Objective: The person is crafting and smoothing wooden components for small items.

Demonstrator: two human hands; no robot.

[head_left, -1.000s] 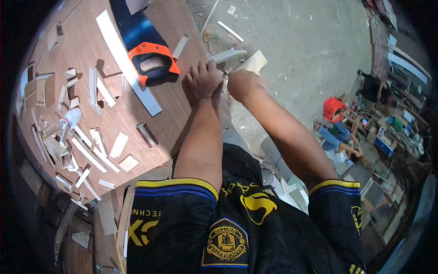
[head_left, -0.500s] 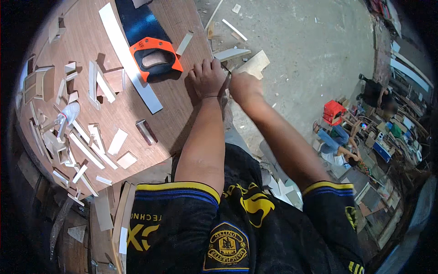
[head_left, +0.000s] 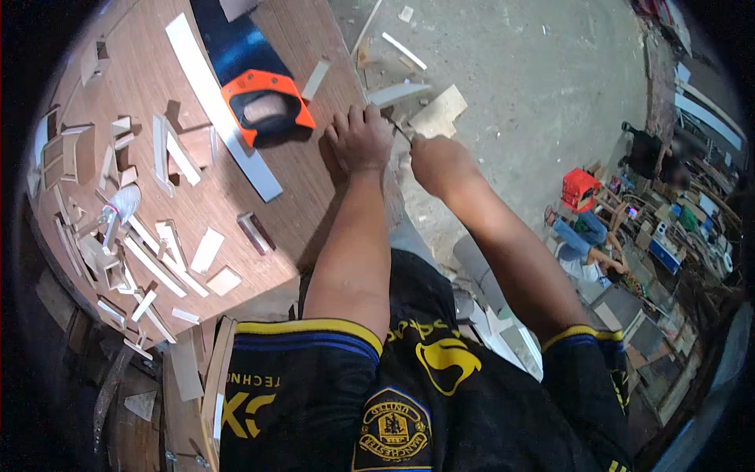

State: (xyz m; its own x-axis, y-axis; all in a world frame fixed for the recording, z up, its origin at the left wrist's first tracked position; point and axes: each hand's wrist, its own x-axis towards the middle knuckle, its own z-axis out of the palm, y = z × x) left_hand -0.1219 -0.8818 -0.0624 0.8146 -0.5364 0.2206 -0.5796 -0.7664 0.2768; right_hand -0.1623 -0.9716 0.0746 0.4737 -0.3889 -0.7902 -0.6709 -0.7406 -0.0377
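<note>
Head view: a thin dark tool juts from the right hand, closed round it, toward the left hand, loosely curled at the brown wooden table edge, hold unclear; leftward lies an orange-and-black handsaw

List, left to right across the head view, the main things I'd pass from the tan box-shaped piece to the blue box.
Tan box-shaped piece → orange-handled saw → left hand → thin dark tool → right hand → red crate → blue box.
</note>
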